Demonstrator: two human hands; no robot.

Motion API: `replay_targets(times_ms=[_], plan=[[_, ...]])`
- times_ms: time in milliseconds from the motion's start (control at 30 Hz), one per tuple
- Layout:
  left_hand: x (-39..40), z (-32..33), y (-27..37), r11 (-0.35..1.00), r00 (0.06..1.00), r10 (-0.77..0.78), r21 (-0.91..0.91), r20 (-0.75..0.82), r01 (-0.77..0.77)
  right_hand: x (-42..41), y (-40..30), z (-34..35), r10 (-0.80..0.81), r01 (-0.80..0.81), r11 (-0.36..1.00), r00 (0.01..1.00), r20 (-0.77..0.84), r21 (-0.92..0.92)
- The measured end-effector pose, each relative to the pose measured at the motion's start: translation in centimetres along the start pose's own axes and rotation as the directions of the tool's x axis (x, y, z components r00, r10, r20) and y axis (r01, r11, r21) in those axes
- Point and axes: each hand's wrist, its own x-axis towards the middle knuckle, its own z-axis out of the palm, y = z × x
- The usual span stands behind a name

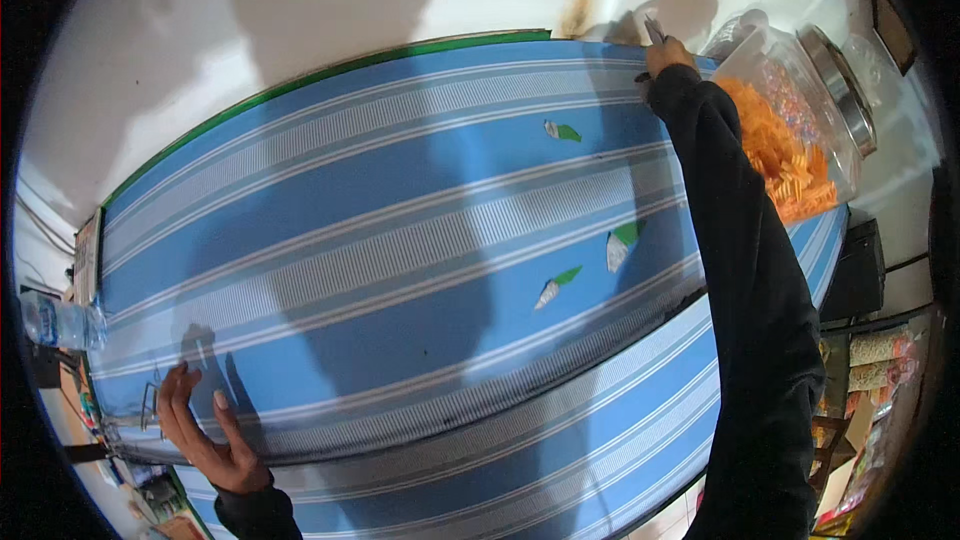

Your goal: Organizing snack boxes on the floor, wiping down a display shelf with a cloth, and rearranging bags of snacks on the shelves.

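My left hand (206,435) hovers over the near left part of the table, fingers apart and nothing in them. Close beside it, at the table's left end, is a clear container with a wire clasp (150,405). My right arm stretches to the far right corner, where my right hand (670,56) grips what look like scissors (654,30), metal blades pointing up towards the wall. The fingers hide most of their handle. Between my hands, small green-and-silver scraps lie on the blue striped tablecloth (360,330): one scrap (562,131) farther back, two others (622,244) nearer.
A large clear jar (795,120) of orange snacks with a metal lid stands right of my right forearm. A plastic water bottle (64,321) is at the left end. A white wall (337,7) borders the far edge. Packaged goods (874,375) sit at lower right.
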Motion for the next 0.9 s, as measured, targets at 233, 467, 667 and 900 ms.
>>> replay_targets(times_ms=[233,467,667,900], plan=[[-0.3,-0.8,-0.5,0.971,0.991,-0.092,0.211,-0.098,0.111,1.2,1.9,5.8,0.108,-0.118,0.969,0.993,0.056,0.219],[0.6,-0.2,-0.9,0.987,0.978,-0.157,0.006,-0.135,0.159,-0.7,3.1,6.4,-0.223,0.239,0.971,0.94,0.257,-0.03],[0.8,-2.2,-2.8,0.988,0.994,-0.08,-0.127,0.077,0.089,-4.0,1.9,6.7,-0.443,0.327,0.834,0.877,0.187,0.444],[0.0,-3.2,-4.4,0.92,0.981,-0.038,-0.378,0.189,0.108,-14.8,-12.6,5.5,-0.331,0.011,0.734,0.879,0.344,0.679]])
